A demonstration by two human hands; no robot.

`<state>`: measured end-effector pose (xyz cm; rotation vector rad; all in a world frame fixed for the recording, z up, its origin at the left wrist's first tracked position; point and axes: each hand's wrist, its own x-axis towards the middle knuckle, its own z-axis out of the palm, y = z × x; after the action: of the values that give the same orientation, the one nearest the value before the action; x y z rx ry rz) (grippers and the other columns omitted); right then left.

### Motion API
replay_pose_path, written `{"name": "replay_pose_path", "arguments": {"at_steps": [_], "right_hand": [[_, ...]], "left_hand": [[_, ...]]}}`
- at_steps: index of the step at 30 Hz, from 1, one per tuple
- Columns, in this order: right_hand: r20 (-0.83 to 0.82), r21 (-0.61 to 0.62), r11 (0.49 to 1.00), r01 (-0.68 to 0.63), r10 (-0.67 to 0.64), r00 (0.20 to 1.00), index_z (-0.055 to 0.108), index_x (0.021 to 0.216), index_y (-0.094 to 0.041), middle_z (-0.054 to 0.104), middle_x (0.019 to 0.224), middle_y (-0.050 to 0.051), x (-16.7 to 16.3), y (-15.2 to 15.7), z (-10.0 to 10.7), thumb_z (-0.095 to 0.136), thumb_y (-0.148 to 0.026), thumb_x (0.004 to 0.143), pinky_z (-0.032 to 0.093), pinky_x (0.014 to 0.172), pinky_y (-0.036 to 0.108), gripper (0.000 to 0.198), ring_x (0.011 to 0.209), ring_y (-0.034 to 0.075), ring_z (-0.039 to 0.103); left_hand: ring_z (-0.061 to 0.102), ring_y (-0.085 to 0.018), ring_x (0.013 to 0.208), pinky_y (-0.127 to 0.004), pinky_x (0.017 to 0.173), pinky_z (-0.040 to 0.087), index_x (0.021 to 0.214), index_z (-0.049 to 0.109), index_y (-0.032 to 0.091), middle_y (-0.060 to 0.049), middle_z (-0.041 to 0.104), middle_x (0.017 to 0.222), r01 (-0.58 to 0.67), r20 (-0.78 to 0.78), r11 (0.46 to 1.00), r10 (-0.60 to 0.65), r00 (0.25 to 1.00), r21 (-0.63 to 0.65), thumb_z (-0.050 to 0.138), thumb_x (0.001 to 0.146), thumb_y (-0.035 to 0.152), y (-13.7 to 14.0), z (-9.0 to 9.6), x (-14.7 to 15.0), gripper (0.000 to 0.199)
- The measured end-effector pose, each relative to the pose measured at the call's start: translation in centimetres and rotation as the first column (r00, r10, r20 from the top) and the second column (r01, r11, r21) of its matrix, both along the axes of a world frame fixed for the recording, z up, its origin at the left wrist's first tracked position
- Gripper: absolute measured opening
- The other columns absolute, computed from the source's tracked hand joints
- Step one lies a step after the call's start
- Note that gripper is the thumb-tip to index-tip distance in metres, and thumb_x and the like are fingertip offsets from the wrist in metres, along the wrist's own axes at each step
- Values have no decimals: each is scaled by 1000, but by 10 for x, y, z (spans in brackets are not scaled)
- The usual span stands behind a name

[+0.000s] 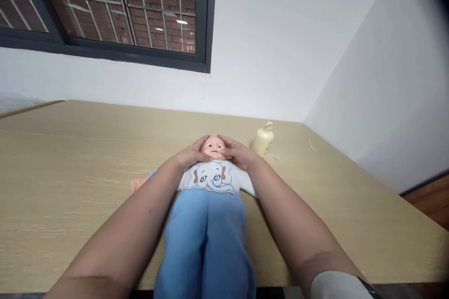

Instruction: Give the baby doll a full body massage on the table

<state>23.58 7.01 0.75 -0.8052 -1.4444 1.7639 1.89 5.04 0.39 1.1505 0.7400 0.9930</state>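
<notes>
Wall: pale, and we see it meeting a side wall at the right.
Tabletop (pixel 87 159): light wood-toned, running from us back to the wall.
Window (pixel 206 23): dark-framed, upper left, with metal bars and brick beyond the glass.
Doll (pixel 206 215): lying face up on the tabletop straight in front of us, head away, blue-trousered legs towards us and reaching the near edge; its white top bears an elephant patch (pixel 212 177).
Left hand (pixel 191 155): we cup the left side of the doll's head, fingers curved along it, thumb spread apart near the chin.
Right hand (pixel 242 154): we cup the other side likewise, fingers by the crown, thumb spread away by the cheek.
Bottle (pixel 264 140): cream-coloured, pump-topped, standing just beyond our right hand.
Strand (pixel 312 145): thin, pale, lying to the right of the bottle.
</notes>
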Motion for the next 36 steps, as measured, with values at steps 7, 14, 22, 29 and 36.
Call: {"name": "replay_pose_path", "arguments": {"at_steps": [7,14,22,29,36], "right_hand": [[276,318,942,104,-197,941,19,157,-28,39,156,10,-4,5,-5,89,-40,61,37,115,45,120,140,28,44],[241,426,864,268,-394,887,48,144,-25,57,141,12,-14,4,-4,89,-43,59,51,101,45,96,119,29,62],[129,276,946,170,-212,969,47,145,-26,60,139,8,0,15,-12,85,-38,68,48,105,44,86,124,26,60],[80,258,951,169,-195,977,55,138,-27,54,146,8,7,22,-20,76,-50,77,46,106,46,68,127,25,58],[203,289,934,210,-274,940,37,151,-29,51,147,10,-7,15,-15,87,-45,65,48,106,44,101,128,28,56]], "left_hand": [[63,-36,114,-45,93,52,131,61,20,-17,64,127,-254,-312,929,334,889,268,90,56,31,6,-3,2,81],[64,-35,112,-47,99,48,122,68,21,-15,71,117,-351,-290,849,478,829,394,87,61,33,12,-7,2,64],[56,-36,127,-48,107,42,126,67,18,-17,63,134,-315,-126,912,356,926,263,90,59,36,13,-11,-2,73],[62,-32,119,-48,104,45,129,65,18,-17,63,135,-296,-15,951,298,954,90,89,63,38,18,-17,-1,73],[60,-34,123,-42,100,50,141,54,25,-15,58,141,-300,-180,936,331,926,183,92,59,32,19,-15,2,91]]}}
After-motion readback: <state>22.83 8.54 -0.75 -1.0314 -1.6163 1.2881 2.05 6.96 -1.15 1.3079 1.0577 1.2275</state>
